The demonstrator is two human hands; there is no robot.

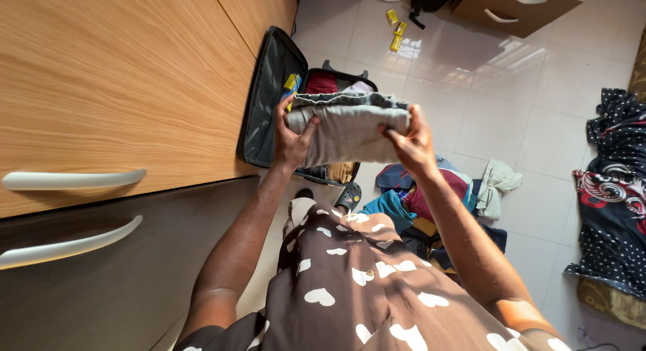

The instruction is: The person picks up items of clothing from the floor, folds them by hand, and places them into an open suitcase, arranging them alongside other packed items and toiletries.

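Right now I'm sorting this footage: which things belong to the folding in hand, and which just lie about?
In hand:
left hand
right hand
folded grey garment
open suitcase
clothes pile

Lying about:
yellow packets
patterned dark cloth
drawer handles

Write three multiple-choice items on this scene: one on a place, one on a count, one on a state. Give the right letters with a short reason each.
1. Where does the open suitcase lie?
A. on the floor beside the wooden cabinet
B. on a bed
C. on a table

2. How many small yellow packets lie on the tiles?
A. one
B. three
C. six

3. In what state is the grey garment?
A. hanging on a hook
B. spread flat on the floor
C. folded, held between both hands

Key: 1 A, its lid leans on the cabinet side. 2 B, three lie together. 3 C, the left hand and right hand grip its two ends.
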